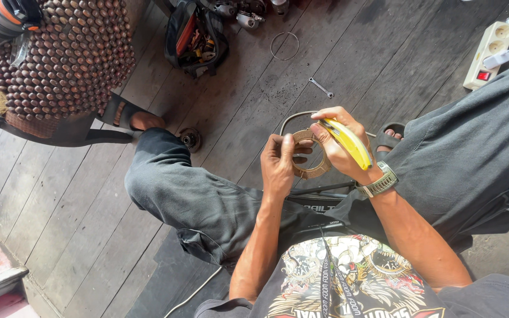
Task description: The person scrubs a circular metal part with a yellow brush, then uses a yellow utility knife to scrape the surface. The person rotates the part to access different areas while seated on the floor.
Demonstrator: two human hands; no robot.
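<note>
I have the brown ring (pixel 308 154) pinched in my left hand (pixel 279 163) above my lap, fingers closed on its rim, while my right hand (pixel 338 144) is wrapped tight round a yellow-handled tool (pixel 349 142) laid against the ring's edge — I judge I'm mid-scrape, and the next stroke wants the ring held steady. On the floor (pixel 78 200) ahead lie a small wrench (pixel 320 87), a wire hoop (pixel 283 45) and a tool bag (pixel 194 36) — none blocks my grip.

The left hand (pixel 279 165) is gripping a flat brown ring-shaped friction plate (pixel 310 154) over the dark wooden plank floor (pixel 248 100), while the right hand (pixel 338 141) is pressing a yellow-handled utility knife (pixel 349 142) against the ring's far right edge.
</note>
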